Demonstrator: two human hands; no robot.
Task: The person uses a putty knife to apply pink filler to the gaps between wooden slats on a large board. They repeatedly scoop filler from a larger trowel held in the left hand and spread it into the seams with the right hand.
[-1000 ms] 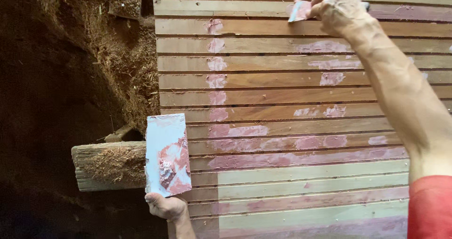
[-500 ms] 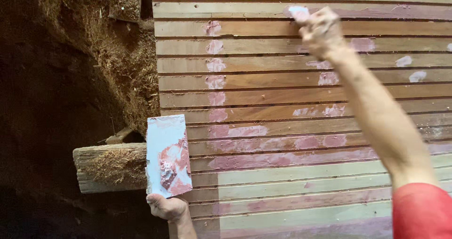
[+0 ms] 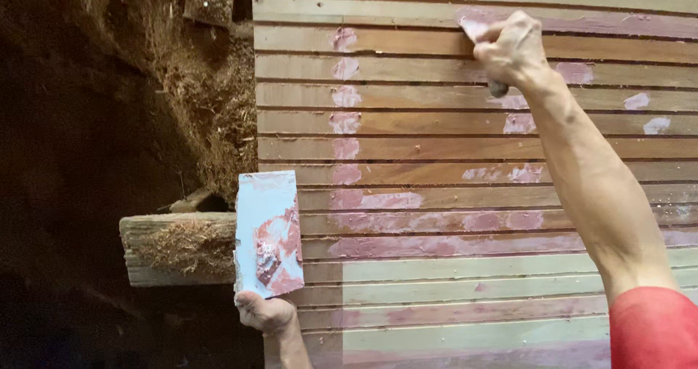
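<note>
right hand (image 3: 509, 49) dipped lower on the slat wall (image 3: 436, 143), clenched round my putty knife (image 3: 472, 29) | left hand (image 3: 265, 312) grasping the filler board (image 3: 267, 232), same spot | patching continues

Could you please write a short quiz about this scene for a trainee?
1. True or false: the left hand holds a flat board smeared with pink filler.
2. Which hand presses a small blade against the slats?
A. left
B. right
3. Fill in: a wooden ___ sticks out to the left of the board.

Key:
1. True.
2. B, the right hand, high on the slats.
3. Beam, covered with fibres.
</note>
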